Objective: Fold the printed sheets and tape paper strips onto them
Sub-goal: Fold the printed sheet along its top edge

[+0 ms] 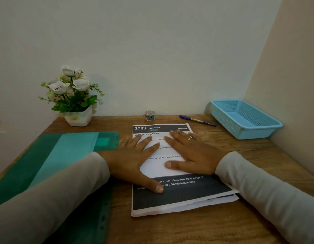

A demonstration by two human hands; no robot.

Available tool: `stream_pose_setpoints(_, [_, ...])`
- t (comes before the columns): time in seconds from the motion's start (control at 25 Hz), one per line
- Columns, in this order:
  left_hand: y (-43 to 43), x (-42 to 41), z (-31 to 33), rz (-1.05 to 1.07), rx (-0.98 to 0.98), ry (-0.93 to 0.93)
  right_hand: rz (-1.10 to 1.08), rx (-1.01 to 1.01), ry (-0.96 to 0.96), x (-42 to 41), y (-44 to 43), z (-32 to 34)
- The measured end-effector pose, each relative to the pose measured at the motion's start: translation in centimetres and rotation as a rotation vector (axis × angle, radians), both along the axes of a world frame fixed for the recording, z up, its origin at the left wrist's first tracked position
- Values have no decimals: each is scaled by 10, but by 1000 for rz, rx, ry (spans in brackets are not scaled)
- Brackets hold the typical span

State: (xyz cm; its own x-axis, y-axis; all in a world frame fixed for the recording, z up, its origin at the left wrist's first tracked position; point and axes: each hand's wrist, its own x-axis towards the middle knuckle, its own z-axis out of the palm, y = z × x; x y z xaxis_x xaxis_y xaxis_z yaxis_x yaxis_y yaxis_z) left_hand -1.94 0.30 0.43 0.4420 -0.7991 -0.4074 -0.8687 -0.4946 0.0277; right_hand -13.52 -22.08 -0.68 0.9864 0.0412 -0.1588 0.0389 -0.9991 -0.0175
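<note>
Both hands flat, fingers straight: left hand [133, 161], right hand [189, 154] press printed sheets [179, 194]

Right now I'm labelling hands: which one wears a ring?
The right hand: a ring shows on one finger; the left hand wears none.

Brightness: dim, soft, even; colours muted.
Shadows: a faint one on the wall [107, 85] by the plant [71, 95], beyond and left of the sheets [170, 199].
Sharpness: large print on the sheets reads; small print smears.
Distortion: wide-angle bend; desk [240, 155] edges either side of the sheets splay outward.
</note>
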Motion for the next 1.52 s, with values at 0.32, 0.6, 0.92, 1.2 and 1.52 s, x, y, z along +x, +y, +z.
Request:
stream_pose_setpoints(0.32, [0, -1, 2, 7, -2, -2, -115, 38, 1, 13, -17, 0])
stream_pose_setpoints(0.6, [0, 1, -1, 1, -4, 18, -355, 103, -95, 30, -26, -4])
stream_pose_setpoints(0.92, [-2, 4, -4, -21, 8, 17, -447, 674, -452, 34, -43, -9])
stream_pose_setpoints(1.2, [-2, 2, -3, -15, 13, 13, -518, 956, -767, 32, -54, -11])
stream_pose_setpoints(1.52, [-1, 4, -5, -24, 7, 17, -537, 977, -797, 33, -58, -12])
